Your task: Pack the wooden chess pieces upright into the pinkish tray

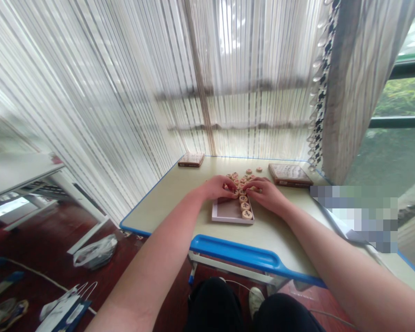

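Note:
A shallow open box (224,219) rests on the table before me. Round wooden Chinese chess pieces (245,206) with dark characters lie in a column along its right side. My left hand (221,186) reaches over the box's far left part, thumb and fingers closed round a Chinese chess piece (235,194). From the right, my right hand (264,193) has its fingertips closed at another piece (242,192) at the top of the column. Just beyond both hands, several more pieces (242,180) form a loose heap, partly hidden by the fingers.
Two loose pieces (249,171) lie farther back. A flat brown box (290,175) sits at the back right, a smaller one (191,159) at the back left. The table (173,198) has a blue edge with a blue tray (235,248) in front. Pixelated blur covers the right side.

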The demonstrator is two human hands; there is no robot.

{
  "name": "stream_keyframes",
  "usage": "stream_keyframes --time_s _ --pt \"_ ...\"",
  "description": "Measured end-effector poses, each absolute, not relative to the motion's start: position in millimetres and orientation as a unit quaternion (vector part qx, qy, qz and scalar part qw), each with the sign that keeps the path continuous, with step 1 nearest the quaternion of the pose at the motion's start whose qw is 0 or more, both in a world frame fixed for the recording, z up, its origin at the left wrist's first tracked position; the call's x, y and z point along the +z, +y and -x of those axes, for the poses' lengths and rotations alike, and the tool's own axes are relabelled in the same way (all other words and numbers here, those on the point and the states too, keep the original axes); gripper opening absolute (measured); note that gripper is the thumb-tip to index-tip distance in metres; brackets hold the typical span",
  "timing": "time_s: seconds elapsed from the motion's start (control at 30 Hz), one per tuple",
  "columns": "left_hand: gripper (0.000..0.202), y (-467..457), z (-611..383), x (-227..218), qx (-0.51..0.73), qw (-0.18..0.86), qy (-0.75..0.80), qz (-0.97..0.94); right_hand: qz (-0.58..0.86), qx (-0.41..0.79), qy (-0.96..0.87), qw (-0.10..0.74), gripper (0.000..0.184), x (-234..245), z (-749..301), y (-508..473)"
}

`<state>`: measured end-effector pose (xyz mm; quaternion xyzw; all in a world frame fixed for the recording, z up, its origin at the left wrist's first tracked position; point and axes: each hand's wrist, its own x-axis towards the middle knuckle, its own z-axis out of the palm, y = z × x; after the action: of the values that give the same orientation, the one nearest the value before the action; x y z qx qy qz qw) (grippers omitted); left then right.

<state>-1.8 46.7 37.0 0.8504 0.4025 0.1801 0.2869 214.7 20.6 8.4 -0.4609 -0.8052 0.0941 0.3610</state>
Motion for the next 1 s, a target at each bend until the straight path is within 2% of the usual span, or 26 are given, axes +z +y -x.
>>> stream_keyframes --time_s 0.33,0.43,0.57,0.67,0.73,0.83,1.0 --pt "0.048 47 5 39 0.173 0.292 0.397 -0.853 0.481 0.078 -0.79 0.373 0.023 8 -218 22" --pt "0.043 46 4 41 0.199 0.271 0.415 -0.845 0.517 0.039 -0.764 0.384 0.029 4 -221 26" --pt "0.03 50 2 38 0.273 0.208 0.456 -0.821 0.529 -0.013 -0.781 0.332 0.046 -3 -218 32" --pt "0.029 58 4 32 0.315 0.144 0.486 -0.802 0.539 0.003 -0.799 0.266 0.056 -6 -213 37" --pt "0.03 63 8 29 0.335 0.113 0.507 -0.786 0.544 0.027 -0.801 0.251 0.054 -7 -212 39" --pt "0.035 63 13 28 0.334 0.089 0.529 -0.775 0.542 0.029 -0.793 0.277 0.048 -6 -214 43" --pt "0.032 47 14 41 0.268 0.146 0.493 -0.815 0.564 -0.005 -0.779 0.273 0.036 -3 -222 46"
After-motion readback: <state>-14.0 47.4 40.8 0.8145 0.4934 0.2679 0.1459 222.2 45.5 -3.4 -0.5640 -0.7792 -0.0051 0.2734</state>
